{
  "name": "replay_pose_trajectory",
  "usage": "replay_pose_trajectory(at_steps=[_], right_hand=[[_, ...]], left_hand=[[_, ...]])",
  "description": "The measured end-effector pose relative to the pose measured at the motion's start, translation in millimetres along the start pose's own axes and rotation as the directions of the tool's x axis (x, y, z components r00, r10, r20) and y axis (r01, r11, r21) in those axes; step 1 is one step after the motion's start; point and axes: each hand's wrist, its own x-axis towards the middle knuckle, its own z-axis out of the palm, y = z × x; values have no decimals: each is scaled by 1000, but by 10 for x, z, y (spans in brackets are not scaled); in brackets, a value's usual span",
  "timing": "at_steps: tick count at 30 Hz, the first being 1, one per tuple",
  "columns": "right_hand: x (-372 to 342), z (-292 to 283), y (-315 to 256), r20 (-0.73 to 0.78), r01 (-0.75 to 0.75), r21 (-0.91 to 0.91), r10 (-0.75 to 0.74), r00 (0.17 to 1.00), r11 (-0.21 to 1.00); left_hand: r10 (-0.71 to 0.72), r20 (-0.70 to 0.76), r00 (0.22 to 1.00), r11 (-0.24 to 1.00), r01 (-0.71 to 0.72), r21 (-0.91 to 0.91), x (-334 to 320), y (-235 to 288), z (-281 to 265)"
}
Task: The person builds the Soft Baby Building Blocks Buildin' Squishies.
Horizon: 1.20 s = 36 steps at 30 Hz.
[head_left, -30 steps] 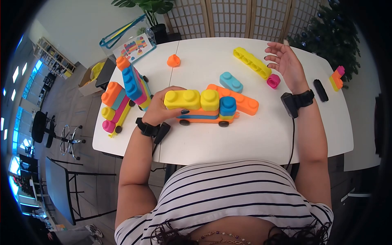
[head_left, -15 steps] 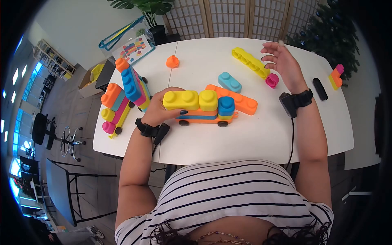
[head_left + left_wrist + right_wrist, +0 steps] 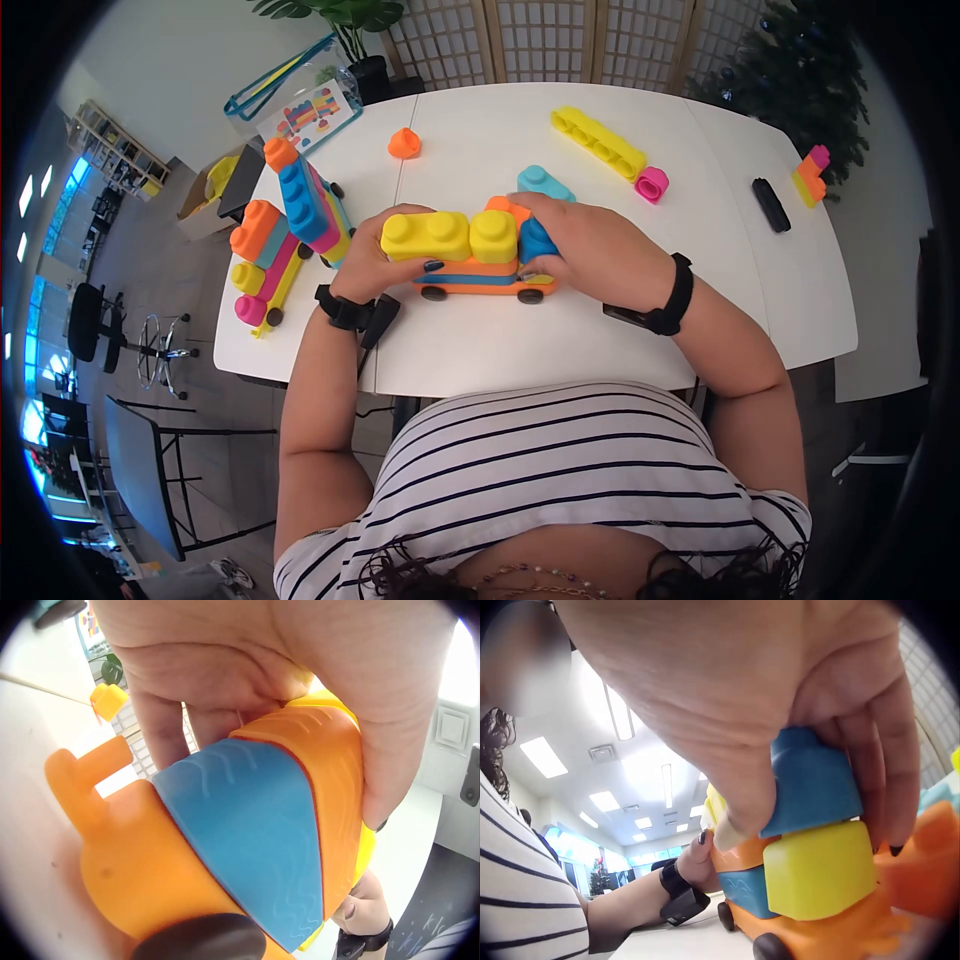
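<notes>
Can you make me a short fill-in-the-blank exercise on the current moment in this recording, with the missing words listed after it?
The toy vehicle is gripped toward one end by the right hand and toward the other by the ____ hand.
In the left wrist view, the layer sandwiched between two orange layers is ____.
In the right wrist view, the block directly beneath the blue block is ____.
The loose block nearest the picture card is ____.

Missing words: left; blue; yellow; orange.

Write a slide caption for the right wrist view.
A right hand grips a blue block above a yellow block on a wheeled orange base.
</notes>
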Motion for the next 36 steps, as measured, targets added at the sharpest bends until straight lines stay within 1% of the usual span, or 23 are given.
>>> replay_pose_trajectory(at_steps=[2,3,5,6,8,9,11,12,13,14,15,16,17,18,22,23,25,27,28,31,32,34,36], right_hand=[[-19,14,83,-35,61,42,-59,998,997],[-18,-14,97,-31,59,40,-58,998,997],[7,-91,117,-46,48,191,-40,998,980],[57,-91,220,-46,51,188,-43,998,981],[168,-74,486,-91,59,608,-4,996,792],[170,-191,457,-44,-23,691,73,996,722],[276,-314,600,-244,29,323,54,968,946],[334,-335,737,-240,31,323,50,970,946],[404,-313,907,-195,-45,98,64,979,994],[464,-278,1032,-157,-107,-137,85,984,985],[514,-250,1065,-158,-99,-137,77,984,986],[566,-223,1082,31,-138,-177,145,989,974],[613,-208,1102,214,-167,-226,216,953,960],[638,-224,1087,234,-112,-279,181,955,954],[1130,-536,795,253,14,-264,55,966,964],[1311,-547,636,218,90,-331,-16,976,939],[1803,-385,428,187,213,-277,-165,968,937],[2313,-105,300,147,380,-203,-356,923,902],[2539,63,265,111,402,-191,-387,915,896],[2914,403,160,58,324,-238,-319,946,916],[3015,457,149,60,325,-236,-320,946,916],[3155,497,151,169,302,-228,-268,949,926],[3180,510,202,126,293,-215,-271,954,932]], left_hand=[[2,9,1000,1000,-2,-7,-1,-20,-7],[5,19,1000,1000,-5,-2,0,-21,-10],[3,14,1000,1000,-3,-9,-12,-10,-4],[4,10,1000,1000,-4,-13,-8,0,-9],[-9,8,1000,1000,9,-23,-8,21,-2],[-27,10,1000,999,27,-33,-17,23,3],[-10,12,1000,1000,10,-9,-8,5,-11],[6,19,1000,1000,-6,19,-11,-2,-19],[5,14,1000,1000,-5,20,-17,-4,-22],[4,23,1000,1000,-4,10,-11,0,-23],[3,31,1000,1000,-3,2,-9,6,-28],[2,25,1000,1000,-3,8,-17,16,-25],[-9,20,1000,1000,9,-5,-27,27,-14],[-19,16,1000,1000,19,-20,-25,38,-16],[0,22,1000,1000,0,12,-6,46,-41],[4,29,1000,1000,-4,-2,-2,29,-57],[8,33,999,1000,-7,-15,-7,3,-72],[-16,21,1000,999,16,-29,-4,-5,-98],[-15,18,1000,1000,15,-25,0,-16,-114],[-13,15,1000,997,14,-81,-13,-85,-151],[-4,10,1000,996,5,-84,-13,-113,-180],[1,7,1000,996,0,-90,-15,-110,-213],[-49,-22,999,995,47,-84,-30,-88,-231]])
